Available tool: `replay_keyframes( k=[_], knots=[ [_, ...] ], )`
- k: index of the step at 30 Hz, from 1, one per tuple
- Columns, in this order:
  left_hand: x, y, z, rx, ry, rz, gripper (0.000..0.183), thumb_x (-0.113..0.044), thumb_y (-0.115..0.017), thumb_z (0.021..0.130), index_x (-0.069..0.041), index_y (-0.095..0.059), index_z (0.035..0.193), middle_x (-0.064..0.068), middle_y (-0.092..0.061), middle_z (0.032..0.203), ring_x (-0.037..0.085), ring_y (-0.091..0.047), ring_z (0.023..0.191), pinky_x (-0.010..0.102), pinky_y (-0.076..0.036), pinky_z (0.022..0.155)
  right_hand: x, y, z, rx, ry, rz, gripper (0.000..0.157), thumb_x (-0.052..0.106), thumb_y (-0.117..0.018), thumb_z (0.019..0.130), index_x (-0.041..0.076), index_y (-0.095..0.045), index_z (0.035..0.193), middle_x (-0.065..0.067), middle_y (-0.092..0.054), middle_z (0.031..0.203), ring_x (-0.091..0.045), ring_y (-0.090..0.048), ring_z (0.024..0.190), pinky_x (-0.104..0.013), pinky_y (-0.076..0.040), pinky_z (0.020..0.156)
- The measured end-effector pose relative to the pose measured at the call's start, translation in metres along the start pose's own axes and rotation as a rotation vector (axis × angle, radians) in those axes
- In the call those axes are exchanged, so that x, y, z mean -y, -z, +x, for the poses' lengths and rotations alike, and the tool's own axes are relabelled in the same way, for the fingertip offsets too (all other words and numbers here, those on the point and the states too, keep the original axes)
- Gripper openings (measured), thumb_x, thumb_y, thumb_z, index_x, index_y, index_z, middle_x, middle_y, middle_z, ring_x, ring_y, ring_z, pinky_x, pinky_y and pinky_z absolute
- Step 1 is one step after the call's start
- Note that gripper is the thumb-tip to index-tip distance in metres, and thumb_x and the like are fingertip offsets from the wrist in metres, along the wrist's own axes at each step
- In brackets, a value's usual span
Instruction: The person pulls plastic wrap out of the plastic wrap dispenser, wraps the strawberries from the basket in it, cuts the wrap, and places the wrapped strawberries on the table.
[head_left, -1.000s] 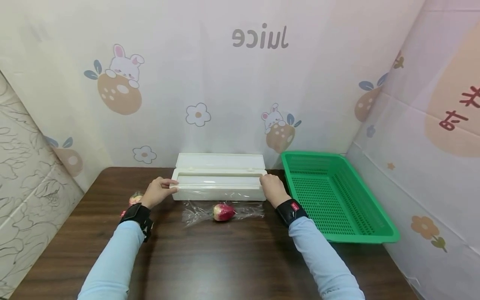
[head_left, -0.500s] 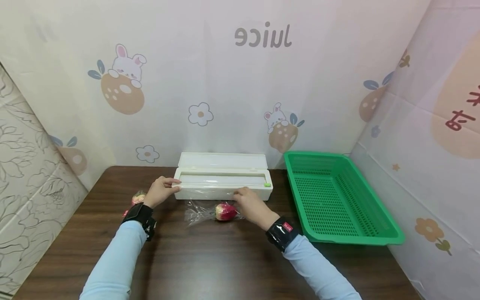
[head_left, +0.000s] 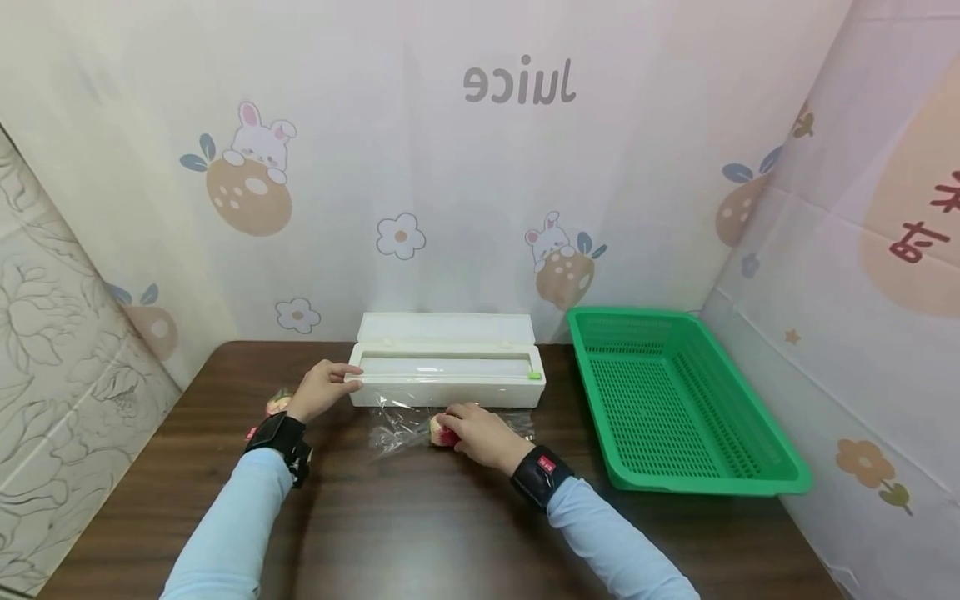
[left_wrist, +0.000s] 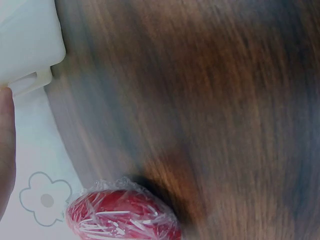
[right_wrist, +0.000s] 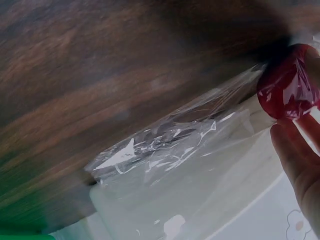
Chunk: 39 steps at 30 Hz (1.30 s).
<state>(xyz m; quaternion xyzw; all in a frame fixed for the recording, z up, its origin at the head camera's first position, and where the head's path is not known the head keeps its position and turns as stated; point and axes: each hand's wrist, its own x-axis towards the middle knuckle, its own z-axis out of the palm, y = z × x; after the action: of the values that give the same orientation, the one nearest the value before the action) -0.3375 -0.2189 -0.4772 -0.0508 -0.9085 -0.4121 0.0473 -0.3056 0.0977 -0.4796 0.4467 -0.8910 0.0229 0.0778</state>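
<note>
A white cling film dispenser (head_left: pixel 450 393) stands at the back of the table with its lid up, a roll inside and a green slider at its right end. My left hand (head_left: pixel 318 392) holds its left front edge between thumb and fingers. Clear cling film (head_left: pixel 397 427) runs down from the front onto the table. On it lies a red fruit with a pale yellowish end (head_left: pixel 439 433), which my right hand (head_left: pixel 486 435) grips. In the right wrist view, thumb and fingers close round the red fruit (right_wrist: pixel 286 87), with film (right_wrist: pixel 172 142) spread beside it.
To the right stands a green plastic basket (head_left: pixel 712 486) with slotted walls. Another red fruit, wrapped in film (left_wrist: pixel 122 215), lies at the left, partly behind my left wrist. A patterned wall cloth (head_left: pixel 465 183) borders the table's back edge.
My right hand has left the dispenser's right end, moved left and down along the film, and now grips the fruit. The left hand stays on the dispenser's left end.
</note>
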Motion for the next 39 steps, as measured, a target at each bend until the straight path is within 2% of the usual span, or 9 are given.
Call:
replay_keyframes(
  k=[11, 14, 17, 20, 22, 24, 26, 30, 39],
  knots=[
    [-0.002, 0.01, -0.005, 0.071, -0.036, -0.019, 0.031, -0.015, -0.063, 0.086, -0.002, -0.063, 0.115, 0.024, -0.05, 0.111, 0.038, -0.057, 0.101, 0.044, -0.05, 0.08, -0.001, -0.005, 0.002, -0.024, -0.045, 0.0, 0.044, 0.015, -0.071, 0.079, 0.013, -0.057, 0.12, -0.005, -0.057, 0.115, -0.019, -0.055, 0.105, -0.032, -0.047, 0.088],
    [-0.006, 0.012, -0.006, 0.057, -0.062, 0.004, 0.033, -0.013, -0.063, 0.086, 0.0, -0.061, 0.116, 0.024, -0.05, 0.115, 0.038, -0.055, 0.103, 0.045, -0.048, 0.082, -0.003, -0.004, 0.002, -0.014, -0.051, 0.01, 0.043, 0.015, -0.07, 0.08, 0.013, -0.057, 0.121, -0.005, -0.057, 0.117, -0.019, -0.055, 0.106, -0.032, -0.047, 0.089],
    [-0.017, 0.012, -0.009, -0.069, -0.144, 0.105, 0.032, -0.011, -0.065, 0.083, 0.0, -0.063, 0.113, 0.024, -0.048, 0.118, 0.04, -0.047, 0.109, 0.049, -0.041, 0.088, -0.004, -0.002, 0.003, -0.007, -0.061, 0.03, 0.043, 0.015, -0.069, 0.081, 0.014, -0.056, 0.123, -0.005, -0.057, 0.119, -0.019, -0.054, 0.107, -0.032, -0.047, 0.09],
    [-0.037, 0.006, -0.014, -0.279, -0.303, 0.215, 0.027, -0.005, -0.069, 0.077, 0.002, -0.066, 0.103, 0.022, -0.052, 0.116, 0.041, -0.042, 0.111, 0.052, -0.035, 0.092, -0.005, 0.0, 0.002, -0.001, -0.068, 0.044, 0.044, 0.015, -0.068, 0.082, 0.014, -0.056, 0.124, -0.005, -0.056, 0.121, -0.019, -0.053, 0.109, -0.032, -0.047, 0.09],
    [-0.052, -0.005, -0.019, -0.359, -0.405, 0.263, 0.023, -0.004, -0.071, 0.075, 0.0, -0.067, 0.097, 0.019, -0.057, 0.111, 0.037, -0.046, 0.109, 0.05, -0.036, 0.093, -0.005, 0.001, 0.002, 0.001, -0.068, 0.047, 0.044, 0.015, -0.068, 0.082, 0.015, -0.056, 0.124, -0.005, -0.056, 0.122, -0.019, -0.053, 0.11, -0.033, -0.046, 0.091],
    [-0.068, -0.02, -0.028, -0.313, -0.475, 0.288, 0.023, -0.004, -0.07, 0.075, -0.001, -0.066, 0.097, 0.015, -0.06, 0.107, 0.032, -0.052, 0.104, 0.046, -0.041, 0.091, -0.004, 0.001, 0.002, 0.003, -0.065, 0.051, 0.044, 0.015, -0.068, 0.082, 0.015, -0.056, 0.124, -0.005, -0.055, 0.122, -0.019, -0.052, 0.111, -0.033, -0.046, 0.091],
    [-0.08, -0.039, -0.038, -0.185, -0.492, 0.308, 0.026, -0.008, -0.07, 0.077, -0.004, -0.064, 0.101, 0.011, -0.062, 0.107, 0.028, -0.056, 0.102, 0.043, -0.044, 0.089, -0.004, 0.001, 0.001, 0.003, -0.061, 0.055, 0.045, 0.016, -0.069, 0.081, 0.015, -0.056, 0.124, -0.004, -0.056, 0.122, -0.019, -0.052, 0.111, -0.033, -0.046, 0.091],
    [-0.093, -0.072, -0.052, 0.029, -0.446, 0.35, 0.039, -0.013, -0.072, 0.077, -0.004, -0.058, 0.112, 0.01, -0.061, 0.111, 0.027, -0.056, 0.106, 0.042, -0.045, 0.09, -0.003, -0.001, 0.0, 0.006, -0.077, 0.08, 0.049, 0.016, -0.071, 0.079, 0.012, -0.054, 0.125, -0.005, -0.057, 0.121, -0.02, -0.053, 0.111, -0.034, -0.046, 0.091],
    [-0.092, -0.107, -0.049, 0.132, -0.356, 0.352, 0.058, -0.017, -0.079, 0.07, -0.005, -0.048, 0.118, 0.012, -0.058, 0.112, 0.027, -0.055, 0.107, 0.041, -0.046, 0.088, -0.005, -0.005, -0.002, -0.012, -0.133, 0.149, 0.047, 0.015, -0.071, 0.079, 0.01, -0.049, 0.12, -0.006, -0.059, 0.11, -0.02, -0.056, 0.104, -0.035, -0.049, 0.085]
  ],
)
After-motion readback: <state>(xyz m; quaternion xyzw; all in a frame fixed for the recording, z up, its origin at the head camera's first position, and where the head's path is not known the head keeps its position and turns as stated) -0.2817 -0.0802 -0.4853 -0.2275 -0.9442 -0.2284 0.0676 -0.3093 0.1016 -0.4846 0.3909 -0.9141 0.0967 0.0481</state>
